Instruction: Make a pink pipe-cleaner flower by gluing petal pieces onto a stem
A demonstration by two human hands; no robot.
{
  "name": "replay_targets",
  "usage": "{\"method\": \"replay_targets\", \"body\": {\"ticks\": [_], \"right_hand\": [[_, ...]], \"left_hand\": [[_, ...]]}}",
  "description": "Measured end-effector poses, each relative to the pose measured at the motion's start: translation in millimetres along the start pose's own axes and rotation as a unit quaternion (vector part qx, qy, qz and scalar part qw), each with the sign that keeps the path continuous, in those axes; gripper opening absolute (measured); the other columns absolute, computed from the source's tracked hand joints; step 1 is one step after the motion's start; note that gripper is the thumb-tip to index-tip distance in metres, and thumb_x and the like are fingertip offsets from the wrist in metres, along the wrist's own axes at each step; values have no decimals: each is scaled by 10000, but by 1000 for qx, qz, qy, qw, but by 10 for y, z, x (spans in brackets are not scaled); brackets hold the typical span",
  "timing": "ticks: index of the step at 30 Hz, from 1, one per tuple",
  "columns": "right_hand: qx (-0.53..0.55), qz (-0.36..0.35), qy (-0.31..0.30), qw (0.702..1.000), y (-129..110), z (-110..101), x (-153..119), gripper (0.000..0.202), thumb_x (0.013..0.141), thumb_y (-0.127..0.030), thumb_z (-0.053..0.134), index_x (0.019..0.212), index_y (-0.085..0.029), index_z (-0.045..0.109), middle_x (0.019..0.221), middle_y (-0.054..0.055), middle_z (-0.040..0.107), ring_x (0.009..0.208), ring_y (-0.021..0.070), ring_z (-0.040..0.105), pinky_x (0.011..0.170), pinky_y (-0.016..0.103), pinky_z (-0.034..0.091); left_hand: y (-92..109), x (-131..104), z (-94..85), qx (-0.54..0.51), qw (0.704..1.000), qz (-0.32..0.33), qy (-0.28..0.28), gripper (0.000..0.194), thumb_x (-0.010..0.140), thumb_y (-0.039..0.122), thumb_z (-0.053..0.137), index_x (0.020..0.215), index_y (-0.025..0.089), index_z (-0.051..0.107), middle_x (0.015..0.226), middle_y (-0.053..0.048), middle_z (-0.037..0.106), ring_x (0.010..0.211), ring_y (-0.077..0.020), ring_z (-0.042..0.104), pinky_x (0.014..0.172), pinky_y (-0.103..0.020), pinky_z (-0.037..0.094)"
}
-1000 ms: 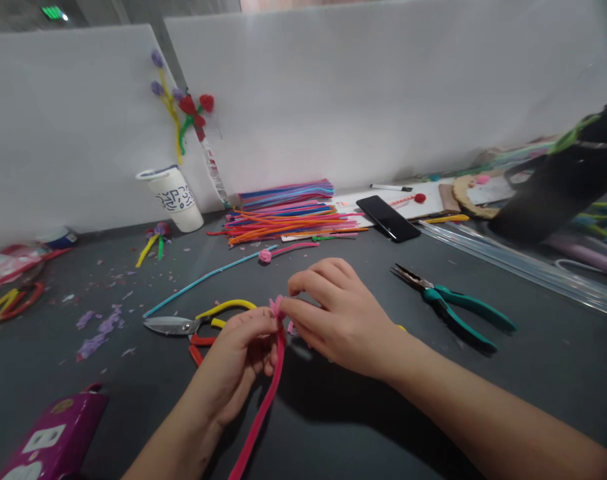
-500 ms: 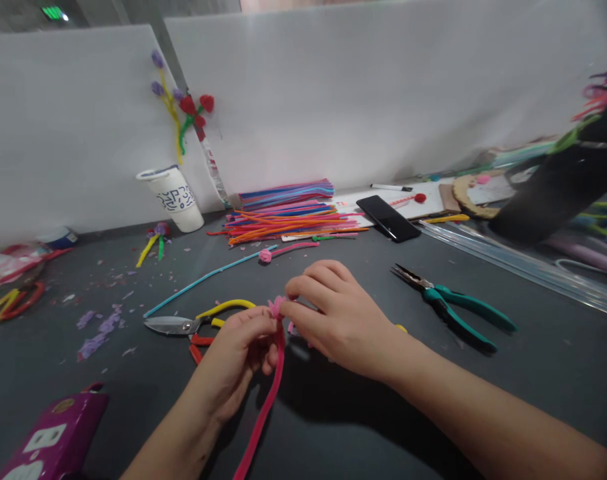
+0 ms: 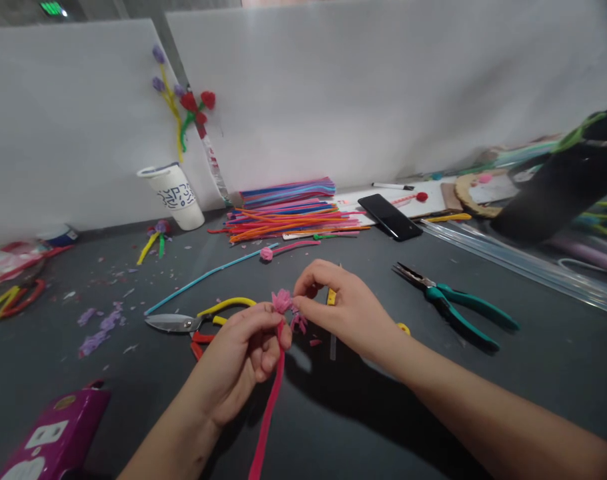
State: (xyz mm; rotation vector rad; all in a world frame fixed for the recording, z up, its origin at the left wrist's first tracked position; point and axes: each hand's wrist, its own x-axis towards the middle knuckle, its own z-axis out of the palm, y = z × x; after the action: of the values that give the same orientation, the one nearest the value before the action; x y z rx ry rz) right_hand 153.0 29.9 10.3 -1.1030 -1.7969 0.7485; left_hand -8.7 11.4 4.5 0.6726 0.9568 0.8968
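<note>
Flower (image 3: 282,301) tops a pink stem (image 3: 270,410) and sits between the two hands, above the surface (image 3: 368,260). The left hand (image 3: 248,343) is nearer, its fingers pinching the stem right under the flower; from there the stem's long axis runs down toward the wearer. The right hand (image 3: 348,313) is to the flower's right, fingers narrow at its edge; whether they grip it I cannot tell. Scissors (image 3: 191,325) crowd the left hand; bare surface separates the right from the pliers (image 3: 436,293).
</note>
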Motion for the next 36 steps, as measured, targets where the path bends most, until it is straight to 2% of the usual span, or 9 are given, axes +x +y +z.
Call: {"method": "replay_targets", "body": {"ticks": [6, 13, 19, 28, 36], "right_hand": [[-42, -53, 19, 998, 0, 22, -18, 157, 725, -67, 622, 638, -182, 559, 716, -21, 526, 742, 149, 504, 706, 289, 388], [-32, -6, 17, 999, 28, 44, -25, 163, 720, -64, 619, 624, -181, 557, 713, -32, 517, 711, 131, 499, 670, 266, 385], [-44, 3, 13, 999, 20, 47, -32, 174, 718, -60, 626, 619, -176, 541, 718, -31, 514, 711, 132, 497, 667, 270, 387], [-13, -24, 25, 999, -10, 22, -31, 181, 751, -70, 579, 618, -185, 537, 703, -23, 513, 707, 139, 498, 644, 266, 388], [-39, -37, 24, 998, -10, 29, -45, 160, 728, -50, 578, 642, -180, 543, 725, -16, 517, 735, 147, 506, 668, 279, 386]], "left_hand": [[-17, 5, 12, -8, 1000, -10, -5, 136, 779, 123, 581, 646, 123, 612, 538, -7, 635, 337, -19, 466, 309, -76, 341], [-37, 26, 24, 26, 1000, -8, -10, 78, 758, 164, 619, 692, 128, 600, 550, -16, 653, 324, -34, 476, 294, -94, 350], [-29, 11, 32, 58, 998, -3, -6, 105, 779, 213, 627, 713, 143, 585, 533, -2, 641, 315, -38, 468, 290, -99, 351], [-42, 2, 28, 71, 997, -1, -5, 167, 793, 218, 618, 649, 141, 584, 508, 12, 619, 309, -35, 462, 278, -97, 344], [-66, 22, 14, 109, 994, 18, -5, 178, 813, 243, 603, 668, 143, 572, 523, 15, 611, 313, -32, 459, 277, -94, 336]]}}
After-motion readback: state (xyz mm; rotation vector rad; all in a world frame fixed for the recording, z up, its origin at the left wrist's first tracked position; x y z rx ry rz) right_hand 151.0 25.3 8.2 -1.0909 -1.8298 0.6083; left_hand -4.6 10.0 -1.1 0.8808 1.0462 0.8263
